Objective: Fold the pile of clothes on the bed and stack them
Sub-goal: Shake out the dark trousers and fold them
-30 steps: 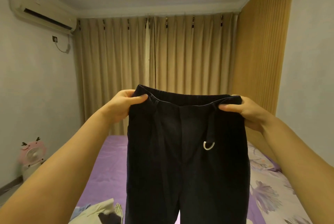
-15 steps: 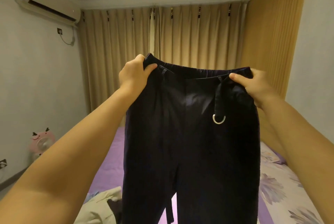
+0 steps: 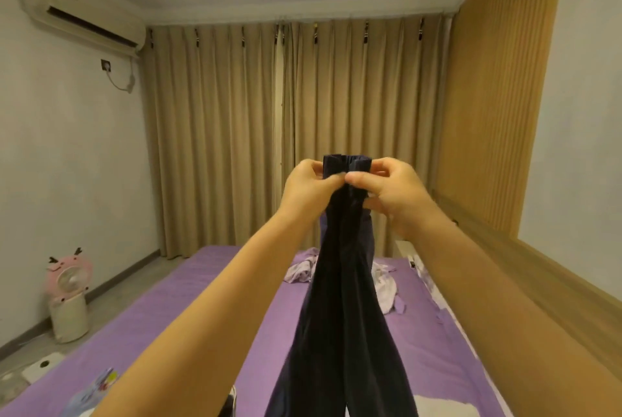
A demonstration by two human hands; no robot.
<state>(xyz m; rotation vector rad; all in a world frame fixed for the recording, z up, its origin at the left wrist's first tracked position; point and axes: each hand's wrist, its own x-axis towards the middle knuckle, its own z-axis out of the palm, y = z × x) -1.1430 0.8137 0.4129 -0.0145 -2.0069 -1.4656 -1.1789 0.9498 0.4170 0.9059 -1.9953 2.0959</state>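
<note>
The bed fills the lower view, with pale clothes near its far edge. Dark trousers hang above the bed, folded lengthwise — legs together. At the waistband the left hand and right hand meet, fingers pinching the doubled cloth.

No legible text, label, brand or number anywhere in the room
</note>
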